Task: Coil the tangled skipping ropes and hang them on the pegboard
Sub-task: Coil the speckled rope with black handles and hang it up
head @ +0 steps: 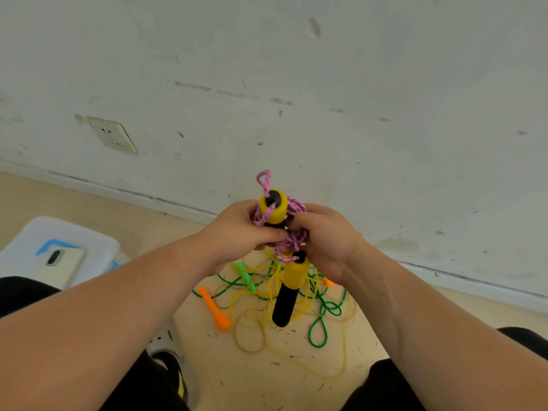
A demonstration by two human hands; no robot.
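Black-trousered legs [385,387] frame the bottom edge, and two bare forearms reach forward from them. Between the legs lies a strip of pale floor [267,381], littered with dark specks. On it sits a loose tangle: a green rope [318,330] and a yellow rope [341,345] looped over each other, with an orange handle [213,308] at the left edge of the heap and a green handle [246,275] further in. Open floor remains to the right of the tangle, up to the skirting.

Above the heap, both hands meet in mid-air. The left hand [237,229] curls around a bundle of pink rope [292,206], and the right hand [329,238] pinches the same bundle from the other side. One yellow-and-black handle [278,213] sticks up out of the bundle, a small pink loop standing above it. A second handle [289,292] hangs below the hands, black end down.

At left, a translucent bin [89,235] carries a phone [63,268] on its lid. Beyond, a scuffed white wall [355,84] rises from the skirting, with a socket [112,134] at left.
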